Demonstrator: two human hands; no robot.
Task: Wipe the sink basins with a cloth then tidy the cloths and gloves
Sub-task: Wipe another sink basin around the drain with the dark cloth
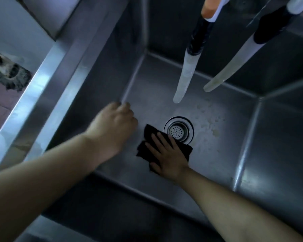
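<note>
The deep stainless-steel sink basin (217,154) is seen from above. The right hand (166,154) lies flat on a folded black cloth (148,131) on the basin floor, fingers straight and slightly apart, pressing down rather than curling round it. The cloth extends beyond the fingertips on the far side and beyond the thumb side. Just off the outer fingers, the round perforated metal drain strainer (178,131) sits in the floor; the cloth's edge overlaps its rim. Pale spots mark the steel beyond and to the right of the strainer.

The left hand (115,123) is blurred, held above the floor near the basin's left wall, fingers loosely curled and holding nothing; whether the fingertips touch the wall cannot be told. It is near the cloth but apart from it.

Two translucent flexible hose ends (185,74) hang into the basin, well beyond the fingertips of both hands.
</note>
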